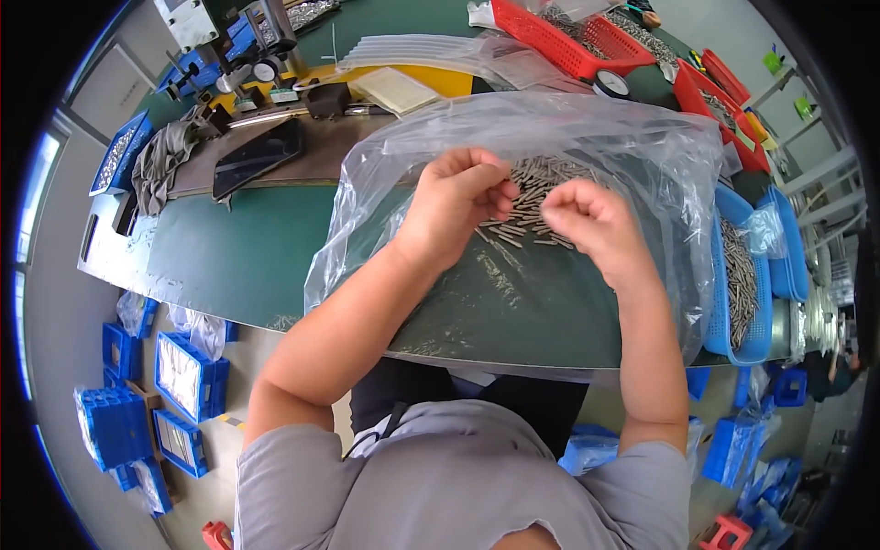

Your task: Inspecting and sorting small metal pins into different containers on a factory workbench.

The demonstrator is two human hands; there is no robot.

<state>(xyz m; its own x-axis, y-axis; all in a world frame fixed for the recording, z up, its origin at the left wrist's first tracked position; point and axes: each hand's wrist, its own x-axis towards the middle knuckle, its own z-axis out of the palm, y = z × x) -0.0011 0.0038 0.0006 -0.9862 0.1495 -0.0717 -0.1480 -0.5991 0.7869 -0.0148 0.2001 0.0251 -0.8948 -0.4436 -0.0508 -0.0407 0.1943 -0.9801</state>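
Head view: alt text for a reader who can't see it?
A person's left hand and right hand, both curled, hover by a pile of small metal pins amid clear plastic sheeting on a green workbench, grip unclear. A blue basket of similar pins stands at right, red baskets farther back.

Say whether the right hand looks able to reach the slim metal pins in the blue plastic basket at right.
Probably yes: the pins look mostly uncovered, and only rumpled clear plastic sheeting lies between the right hand and the basket.

Bare forearms (pixel 353 316) stretched forward, left hand (pixel 456 195) curled, right hand (pixel 596 220) curled nearby
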